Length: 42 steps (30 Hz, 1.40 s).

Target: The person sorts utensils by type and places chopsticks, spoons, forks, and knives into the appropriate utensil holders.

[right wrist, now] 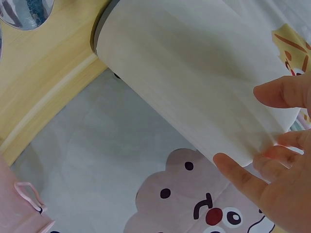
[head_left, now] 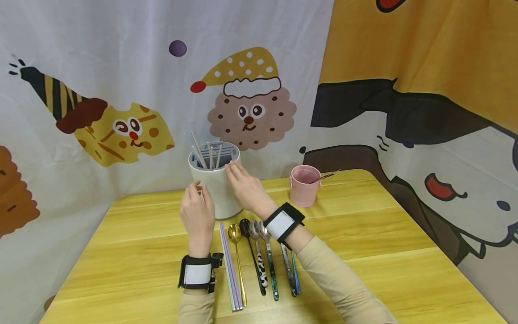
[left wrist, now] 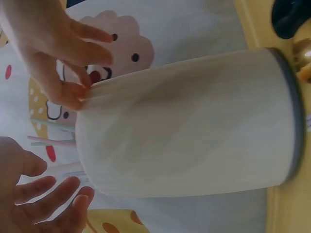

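Observation:
A tall white holder stands upright at the back of the table, with several thin pale sticks leaning inside it. My right hand touches the holder's rim on its right side with its fingertips; in the right wrist view its thumb is spread away from the fingers. My left hand is raised at the holder's left front, loosely bent. In the left wrist view that hand holds nothing and seems apart from the holder's wall.
In front of the holder lie a bundle of pastel chopsticks, a gold spoon, a black spoon and several spoons with patterned handles. To the right stands a pink bucket with thin dark utensils in it. A printed curtain hangs behind.

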Available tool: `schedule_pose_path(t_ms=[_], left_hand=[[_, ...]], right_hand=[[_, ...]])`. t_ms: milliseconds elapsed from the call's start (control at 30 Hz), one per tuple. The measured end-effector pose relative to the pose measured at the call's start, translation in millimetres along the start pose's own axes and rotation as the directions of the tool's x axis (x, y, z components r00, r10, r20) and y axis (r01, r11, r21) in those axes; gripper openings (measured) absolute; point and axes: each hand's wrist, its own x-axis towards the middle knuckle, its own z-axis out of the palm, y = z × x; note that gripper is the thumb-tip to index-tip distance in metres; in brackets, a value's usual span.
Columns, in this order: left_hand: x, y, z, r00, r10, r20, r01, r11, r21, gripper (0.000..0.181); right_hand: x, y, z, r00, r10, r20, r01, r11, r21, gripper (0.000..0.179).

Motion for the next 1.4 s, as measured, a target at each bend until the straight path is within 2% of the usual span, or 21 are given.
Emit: schedule_pose_path(t_ms=[267,500,567,633,700,733,800,867,933,967,1033,1200,1233,1400], left_hand=[[-8.6,-6.4,1.9,0.995,-0.017,0.094,0.014,1.0,0.028,0.022],[-11.2,-10.5,1.0,0.983,-0.035,0.18,0.019,0.996,0.091,0.016],[-12.5,-11.1,-0.7,0.975,-0.031,0.221,0.002,0.992,0.129,0.014],[-13.7,-11.9,-2.4,0.957,-0.041,0.286,-0.011,0.984,0.175,0.013],[-15.0,-13.1,-3.7,0.921,-0.073,0.383,-0.019,0.973,0.23,0.014],[-15.6,-13.9,-4.1,0.893,-0.098,0.44,-0.021,0.966,0.256,0.016],[-16.9,-15.7,-4.6,0.822,-0.147,0.55,-0.03,0.953,0.3,0.02],[-17.5,-17.6,-4.1,0.742,-0.194,0.642,-0.034,0.945,0.325,0.022],[-18.6,-20.0,-2.8,0.669,-0.228,0.707,-0.029,0.943,0.332,0.021],[-19.4,-21.3,-2.0,0.64,-0.237,0.731,-0.03,0.943,0.332,0.02],[-21.6,-24.1,-0.2,0.591,-0.25,0.767,-0.024,0.945,0.327,0.015],[-28.9,-30.3,1.5,0.508,-0.262,0.821,-0.022,0.949,0.316,0.007],[-30.3,-31.0,1.8,0.487,-0.273,0.83,-0.012,0.948,0.318,0.009],[-36.1,-31.8,4.6,0.364,-0.329,0.871,0.058,0.942,0.332,0.017]], right_hand=[[-0.2,-0.4,-1.0,1.0,0.005,0.029,-0.005,1.0,0.005,0.065],[0.1,0.1,-0.3,1.0,0.002,0.007,-0.002,1.0,0.009,0.065],[0.3,0.1,-0.9,1.0,0.003,0.009,-0.003,1.0,0.008,0.065],[0.3,0.0,-1.5,1.0,0.006,0.014,-0.006,1.0,0.007,0.065],[0.2,-0.2,-1.6,1.0,0.009,0.022,-0.01,1.0,0.01,0.065],[0.2,-0.2,-1.6,1.0,0.011,0.025,-0.012,1.0,0.011,0.065],[0.0,-0.4,-1.2,0.999,0.018,0.036,-0.019,1.0,0.016,0.065],[0.3,-0.6,-1.0,0.999,0.022,0.043,-0.023,1.0,0.021,0.065],[0.4,-0.6,-1.0,0.999,0.024,0.046,-0.026,0.999,0.025,0.065],[0.2,-0.5,-0.8,0.998,0.026,0.049,-0.027,0.999,0.026,0.065],[0.0,-0.3,-0.5,0.998,0.027,0.052,-0.029,0.999,0.027,0.065],[0.1,0.0,0.2,0.997,0.034,0.069,-0.036,0.999,0.027,0.065],[0.1,0.0,0.1,0.997,0.033,0.067,-0.035,0.999,0.03,0.065],[0.2,0.0,0.1,0.999,0.021,0.046,-0.023,0.999,0.039,0.063]])
